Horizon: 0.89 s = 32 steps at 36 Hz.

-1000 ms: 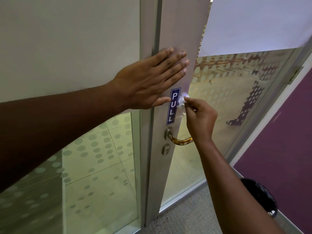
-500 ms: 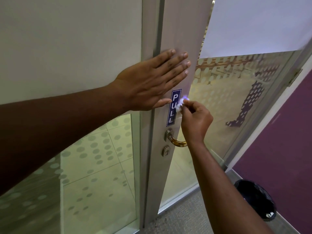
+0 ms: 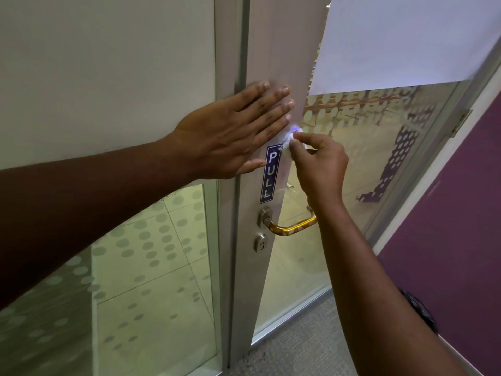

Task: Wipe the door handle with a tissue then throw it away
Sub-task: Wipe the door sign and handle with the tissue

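The left hand [image 3: 230, 131] lies flat against the door [image 3: 273, 50], fingers straight and spread across the metal stile beside its left edge, the thumb just beside the top of a blue "PULL" sticker [image 3: 269, 173]. It grasps nothing.

The right hand [image 3: 320, 166] pinches a small crumpled white tissue [image 3: 288, 141] between thumb and curled fingers and holds it against the stile, at the upper right corner of the sticker and just below the left hand's fingertips. The tissue is partly hidden by the fingers, and it shows a bluish glare at its top.

The door handle [image 3: 291, 227], a gold-toned lever on a round silver base, sits lower on the stile, below the sticker and well apart from the tissue; the right wrist crosses in front of its far end. A round keyhole [image 3: 260, 243] sits just beneath the handle's base.

At the lower right edge of the view, a dark bin [image 3: 423, 310] stands on the floor behind the right forearm, against a purple wall [image 3: 455, 226].
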Motion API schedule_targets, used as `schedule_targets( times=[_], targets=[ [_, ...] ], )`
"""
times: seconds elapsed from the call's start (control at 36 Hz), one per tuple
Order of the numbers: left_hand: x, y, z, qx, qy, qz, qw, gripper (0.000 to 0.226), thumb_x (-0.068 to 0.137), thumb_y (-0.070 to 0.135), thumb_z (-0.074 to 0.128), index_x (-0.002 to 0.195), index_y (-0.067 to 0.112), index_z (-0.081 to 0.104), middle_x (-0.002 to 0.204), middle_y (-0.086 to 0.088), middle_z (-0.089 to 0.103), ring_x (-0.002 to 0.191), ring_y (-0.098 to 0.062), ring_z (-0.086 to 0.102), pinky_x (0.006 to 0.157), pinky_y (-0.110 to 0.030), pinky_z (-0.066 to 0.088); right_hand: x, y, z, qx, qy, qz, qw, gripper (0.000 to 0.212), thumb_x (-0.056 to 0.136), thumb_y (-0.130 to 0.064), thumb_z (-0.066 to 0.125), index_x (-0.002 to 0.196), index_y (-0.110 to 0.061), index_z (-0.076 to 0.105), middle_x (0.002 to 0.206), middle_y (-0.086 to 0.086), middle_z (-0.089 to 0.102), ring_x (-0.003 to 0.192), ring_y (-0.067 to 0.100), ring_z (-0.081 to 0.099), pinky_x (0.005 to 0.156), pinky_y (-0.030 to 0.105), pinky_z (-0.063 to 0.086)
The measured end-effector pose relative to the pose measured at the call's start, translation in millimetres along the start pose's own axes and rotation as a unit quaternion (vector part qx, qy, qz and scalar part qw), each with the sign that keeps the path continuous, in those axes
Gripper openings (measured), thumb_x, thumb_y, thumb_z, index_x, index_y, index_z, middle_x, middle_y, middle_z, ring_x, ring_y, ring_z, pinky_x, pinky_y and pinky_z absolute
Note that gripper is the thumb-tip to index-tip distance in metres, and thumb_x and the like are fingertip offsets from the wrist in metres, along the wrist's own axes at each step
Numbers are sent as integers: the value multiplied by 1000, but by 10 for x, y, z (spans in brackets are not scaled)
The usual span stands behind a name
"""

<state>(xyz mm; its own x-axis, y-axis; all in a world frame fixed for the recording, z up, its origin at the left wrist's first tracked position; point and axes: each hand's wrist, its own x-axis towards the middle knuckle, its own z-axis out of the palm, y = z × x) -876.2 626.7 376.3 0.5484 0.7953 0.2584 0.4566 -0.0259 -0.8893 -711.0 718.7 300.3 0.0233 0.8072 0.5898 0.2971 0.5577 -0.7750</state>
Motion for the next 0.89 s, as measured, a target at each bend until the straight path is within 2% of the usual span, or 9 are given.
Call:
schedule_targets(
  times=[0.14,0.25,0.39,0.58,0.67,0.75,0.83,0.89],
  targets=[
    [-6,1,16,8,11,3,1000,85,99,56,-13,159,-4,-6,166,-29,-1,156,-42,1,128,-50,9,16,-22,3,37,38,5,999,21,89,-22,72,109,-20,75,106,-4,71,90,-1,66,75,13,55],
    [-6,3,26,5,14,3,1000,85,100,56,-11,159,-4,-6,166,-29,-2,156,-42,0,128,-51,9,-47,6,95,4,73,-58,996,21,90,-11,69,110,-13,74,101,-1,72,82,-2,63,74,7,51],
    [-5,6,25,2,14,2,1000,84,101,56,-7,160,-3,-3,166,-29,0,156,-42,2,128,-51,9,-197,165,192,-19,104,-119,987,17,89,-6,70,105,-7,76,93,4,74,80,11,67,74,26,58],
    [-7,8,15,7,12,3,1000,84,100,56,-8,159,-3,-6,166,-29,-2,156,-43,1,128,-51,9,-399,374,193,-50,51,-139,988,19,87,-6,73,106,-8,75,96,7,75,84,18,68,74,38,59],
    [-12,9,1,13,8,5,1000,84,100,55,-11,159,-3,-6,166,-29,-2,156,-42,0,128,-51,9,-353,372,96,-81,30,-141,986,18,86,-10,74,104,-11,76,95,3,76,83,15,67,73,37,58],
    [-11,8,3,15,9,5,1000,84,99,55,-13,159,-3,-6,166,-29,-1,156,-42,1,128,-51,8,-253,300,38,-49,38,-132,989,17,87,-9,72,104,-10,76,94,3,74,81,7,65,74,26,58],
    [-9,6,11,15,8,4,1000,84,99,56,-11,159,-3,-4,167,-28,0,156,-41,2,129,-50,8,-143,210,65,-34,64,-153,986,15,89,-9,71,103,-8,75,94,5,70,81,11,63,72,18,54],
    [-8,8,13,12,7,4,1000,84,100,57,-9,159,-3,-4,167,-28,0,156,-41,1,128,-50,9,-103,187,111,-33,67,-168,983,16,89,-7,71,105,-7,75,96,6,69,84,13,63,73,18,54]
  ],
)
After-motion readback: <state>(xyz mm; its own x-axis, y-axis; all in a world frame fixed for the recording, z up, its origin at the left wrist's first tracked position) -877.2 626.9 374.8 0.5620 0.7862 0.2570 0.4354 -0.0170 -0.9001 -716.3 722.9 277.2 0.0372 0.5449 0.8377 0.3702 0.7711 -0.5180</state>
